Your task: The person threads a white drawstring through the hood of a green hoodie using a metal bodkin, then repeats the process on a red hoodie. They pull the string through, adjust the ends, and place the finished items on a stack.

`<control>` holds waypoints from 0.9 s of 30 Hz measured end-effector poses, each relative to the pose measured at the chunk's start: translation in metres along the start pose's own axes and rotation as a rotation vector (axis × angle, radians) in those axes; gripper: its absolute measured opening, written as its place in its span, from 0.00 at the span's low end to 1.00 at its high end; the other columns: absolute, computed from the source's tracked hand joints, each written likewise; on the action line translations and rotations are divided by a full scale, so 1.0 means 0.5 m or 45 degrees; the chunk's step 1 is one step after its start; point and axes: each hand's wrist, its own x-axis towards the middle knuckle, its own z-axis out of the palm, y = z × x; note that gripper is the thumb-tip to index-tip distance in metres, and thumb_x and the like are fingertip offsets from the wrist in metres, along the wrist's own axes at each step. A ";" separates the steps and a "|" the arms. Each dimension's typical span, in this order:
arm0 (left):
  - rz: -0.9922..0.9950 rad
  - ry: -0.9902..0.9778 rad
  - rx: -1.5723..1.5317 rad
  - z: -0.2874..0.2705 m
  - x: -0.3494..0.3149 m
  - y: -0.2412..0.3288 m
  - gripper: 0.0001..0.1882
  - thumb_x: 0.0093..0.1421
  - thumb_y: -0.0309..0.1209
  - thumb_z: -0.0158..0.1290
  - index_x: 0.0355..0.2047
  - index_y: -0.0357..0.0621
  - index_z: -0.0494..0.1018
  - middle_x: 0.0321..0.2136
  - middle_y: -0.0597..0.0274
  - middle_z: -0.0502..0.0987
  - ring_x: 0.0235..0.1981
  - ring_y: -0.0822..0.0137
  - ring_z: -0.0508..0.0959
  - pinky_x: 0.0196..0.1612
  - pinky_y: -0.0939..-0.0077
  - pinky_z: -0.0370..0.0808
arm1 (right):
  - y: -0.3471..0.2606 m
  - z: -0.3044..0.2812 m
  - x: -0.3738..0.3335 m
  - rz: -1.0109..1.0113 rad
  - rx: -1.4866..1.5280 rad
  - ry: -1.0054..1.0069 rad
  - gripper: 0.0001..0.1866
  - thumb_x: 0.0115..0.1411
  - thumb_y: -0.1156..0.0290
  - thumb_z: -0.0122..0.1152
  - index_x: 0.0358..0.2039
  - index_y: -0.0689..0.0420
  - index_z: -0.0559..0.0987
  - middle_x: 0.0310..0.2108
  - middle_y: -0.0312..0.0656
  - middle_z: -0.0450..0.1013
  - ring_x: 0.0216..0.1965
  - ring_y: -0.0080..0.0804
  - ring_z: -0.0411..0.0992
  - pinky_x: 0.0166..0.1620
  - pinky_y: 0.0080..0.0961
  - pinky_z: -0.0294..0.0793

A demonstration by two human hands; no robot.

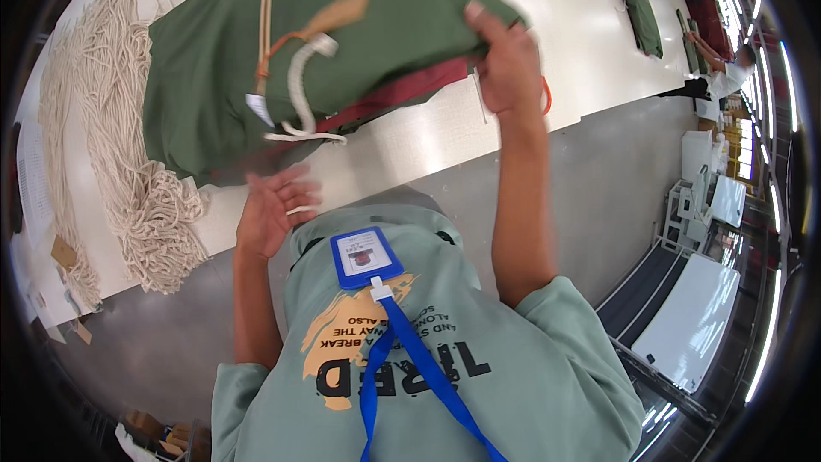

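A large folded green fabric bundle (214, 51) lies on the white table in front of me, with dark red fabric (402, 90) showing along its near edge. My right hand (510, 64) grips the bundle's right end, a finger lying over the top. Just below the near left edge, my left hand (278, 210) is turned partly palm up, its slightly blurred fingers apart and nothing in them. A tan strap (265, 17), a brown tag (339, 13), a white rope (299, 90) and a small white label (259, 109) lie on the bundle.
Long cream cords (120, 120) are heaped on the left of the white table (564, 26), some hanging over its edge. Another green bundle (637, 8) lies farther right. A co-worker (727, 73) is at the far right. A white-topped cart (688, 316) stands on the floor.
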 end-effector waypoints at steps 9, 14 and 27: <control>0.630 0.358 -0.508 -0.011 0.042 0.154 0.50 0.53 0.66 0.57 0.70 0.54 0.58 0.71 0.57 0.56 0.69 0.48 0.58 0.69 0.33 0.53 | -0.113 -0.076 -0.020 -0.356 0.103 -0.400 0.14 0.60 0.66 0.67 0.39 0.65 0.83 0.39 0.43 0.82 0.40 0.27 0.78 0.48 0.26 0.77; 0.827 0.867 -0.358 0.032 0.090 0.245 0.25 0.69 0.37 0.45 0.63 0.40 0.66 0.63 0.59 0.70 0.62 0.59 0.70 0.67 0.62 0.67 | -0.143 -0.202 0.056 -0.349 -0.672 -0.278 0.29 0.58 0.50 0.66 0.42 0.69 0.79 0.33 0.54 0.77 0.37 0.51 0.75 0.48 0.36 0.74; 0.947 -0.214 0.448 0.808 0.352 0.055 0.20 0.71 0.35 0.41 0.57 0.37 0.71 0.54 0.53 0.77 0.53 0.62 0.78 0.59 0.62 0.74 | -0.318 -1.182 -0.204 -0.443 0.004 0.278 0.14 0.65 0.63 0.60 0.37 0.63 0.83 0.30 0.34 0.78 0.32 0.22 0.73 0.38 0.25 0.73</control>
